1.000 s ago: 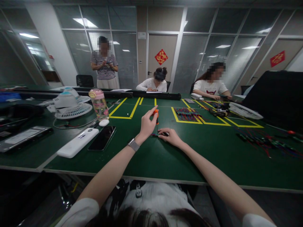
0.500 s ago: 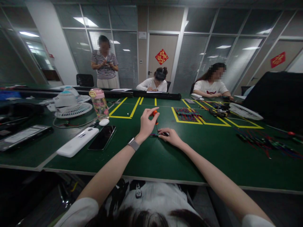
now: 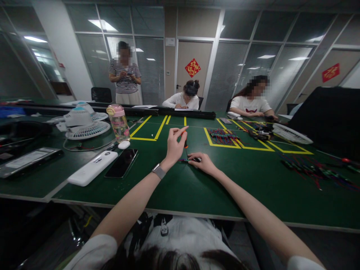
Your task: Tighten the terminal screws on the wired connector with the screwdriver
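My left hand (image 3: 175,144) grips the red-and-black handle of a screwdriver (image 3: 186,145), held nearly upright with thumb and fingers around it. Its thin shaft points down to a small circuit board with wires (image 3: 184,160) on the green table (image 3: 168,191). From the right side, my right hand (image 3: 201,162) pinches that board between thumb and fingers, low at the tabletop. A dark bit shows under the right fingers, too small to make out. The fingers partly cover the board, and the tip of the shaft is hard to see.
A black phone (image 3: 121,164), a white case-like device (image 3: 92,168) and a pink-lidded bottle (image 3: 118,123) stand left, near white fans (image 3: 87,129). Bundles of wired boards lie inside yellow tape (image 3: 224,136) and at the right (image 3: 317,170). Several people are across the table.
My left fingers have shifted slightly around the screwdriver handle, the thumb now higher and nearer the index finger. The right hand and the board stay in place.
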A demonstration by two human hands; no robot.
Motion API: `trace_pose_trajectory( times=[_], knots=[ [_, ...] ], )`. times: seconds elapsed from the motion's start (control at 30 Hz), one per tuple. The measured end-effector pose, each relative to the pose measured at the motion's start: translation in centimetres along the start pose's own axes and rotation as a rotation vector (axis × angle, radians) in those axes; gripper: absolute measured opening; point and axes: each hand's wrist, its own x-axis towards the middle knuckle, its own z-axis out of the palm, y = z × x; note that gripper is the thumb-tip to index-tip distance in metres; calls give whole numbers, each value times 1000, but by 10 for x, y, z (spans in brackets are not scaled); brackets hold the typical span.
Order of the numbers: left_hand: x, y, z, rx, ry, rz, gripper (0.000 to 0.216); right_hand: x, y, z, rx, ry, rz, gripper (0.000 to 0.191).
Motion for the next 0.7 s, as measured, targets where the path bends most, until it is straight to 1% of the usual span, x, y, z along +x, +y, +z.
trace_pose_trajectory(
  times=[0.1,0.17,0.3,0.37,0.43,0.53,0.6,0.7],
  knots=[
    [1,-2,1,-59,-41,-5,35,0,0,0,-5,-1,1,13],
    [0,-3,2,-89,-46,9,35,0,0,0,-7,-4,4,14],
    [-2,-1,2,-32,23,53,27,0,-1,0,-5,-11,5,14],
    [-2,0,1,2,36,50,24,0,-1,0,-2,-13,3,14],
    [-3,1,2,-9,15,22,25,0,0,0,1,-11,0,15],
    [-3,-1,5,-134,-78,-22,34,0,2,1,6,-8,-5,14],
    [-4,-3,7,-208,-116,-37,37,0,2,1,7,-8,-3,14],
    [-4,-3,6,-156,-77,-8,36,0,2,0,11,-8,0,13]
  ],
)
